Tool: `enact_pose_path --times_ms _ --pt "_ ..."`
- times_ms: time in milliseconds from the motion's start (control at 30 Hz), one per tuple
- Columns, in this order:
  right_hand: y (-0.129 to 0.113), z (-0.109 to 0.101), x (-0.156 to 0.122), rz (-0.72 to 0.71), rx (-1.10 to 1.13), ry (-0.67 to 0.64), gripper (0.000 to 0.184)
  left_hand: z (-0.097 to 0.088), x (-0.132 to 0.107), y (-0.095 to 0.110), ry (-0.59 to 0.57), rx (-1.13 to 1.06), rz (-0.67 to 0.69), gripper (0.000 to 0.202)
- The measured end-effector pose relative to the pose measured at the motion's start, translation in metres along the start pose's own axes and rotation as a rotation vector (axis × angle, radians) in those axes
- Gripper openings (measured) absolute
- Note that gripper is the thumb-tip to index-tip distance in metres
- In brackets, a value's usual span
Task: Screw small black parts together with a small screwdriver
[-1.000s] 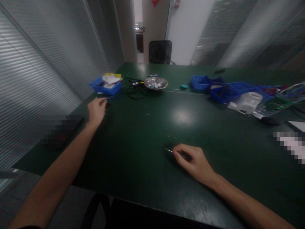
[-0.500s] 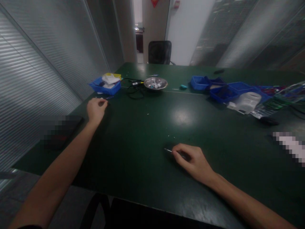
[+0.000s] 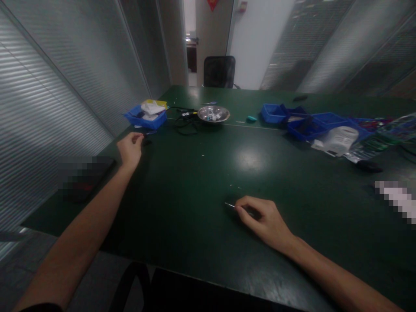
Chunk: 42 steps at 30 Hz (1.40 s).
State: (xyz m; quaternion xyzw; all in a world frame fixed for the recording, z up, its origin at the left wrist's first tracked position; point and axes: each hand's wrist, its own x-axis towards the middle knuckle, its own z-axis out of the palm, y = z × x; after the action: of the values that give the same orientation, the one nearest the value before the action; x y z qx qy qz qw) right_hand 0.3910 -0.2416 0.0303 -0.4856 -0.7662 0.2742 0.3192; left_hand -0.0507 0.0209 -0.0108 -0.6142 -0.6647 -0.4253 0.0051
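On the left, my left hand point(image 3: 129, 149) hovers over the table just in front of a blue bin point(image 3: 147, 120). Its thumb and fingertips are pinched together, and whatever lies between them is too small to make out. A small dark spot point(image 3: 147, 142), object or shadow, shows beside those fingertips. My right hand point(image 3: 263, 219) rests low over the table right of the middle, fingers closed round a thin metal tool point(image 3: 230, 205). The tool's slim shiny tip points left; the rest is hidden in the hand. Tiny white bits point(image 3: 235, 186) lie just beyond it.
A steel bowl point(image 3: 213, 114) with small white pieces stands at the back, beside black cables point(image 3: 186, 128). Blue bins point(image 3: 274, 113), clear packaging point(image 3: 338, 141) and a plastic bottle point(image 3: 380, 136) line the back right. A dark flat object point(image 3: 94, 177) lies at left.
My left hand has shifted very slightly left, and the white bit seen at its fingertips no longer shows. My right hand keeps its grip and place. The view has shifted slightly.
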Motion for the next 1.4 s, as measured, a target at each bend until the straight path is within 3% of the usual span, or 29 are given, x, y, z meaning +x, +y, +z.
enact_pose_path --times_ms 633,1400 --pt "0.001 0.0 0.0 -0.016 0.0 -0.003 0.019 0.007 0.001 -0.012 -0.07 -0.027 -0.088 0.022" --pt "0.003 0.0 -0.001 -0.02 0.005 -0.001 0.018 0.002 -0.001 -0.003 -0.094 0.03 -0.171 0.025"
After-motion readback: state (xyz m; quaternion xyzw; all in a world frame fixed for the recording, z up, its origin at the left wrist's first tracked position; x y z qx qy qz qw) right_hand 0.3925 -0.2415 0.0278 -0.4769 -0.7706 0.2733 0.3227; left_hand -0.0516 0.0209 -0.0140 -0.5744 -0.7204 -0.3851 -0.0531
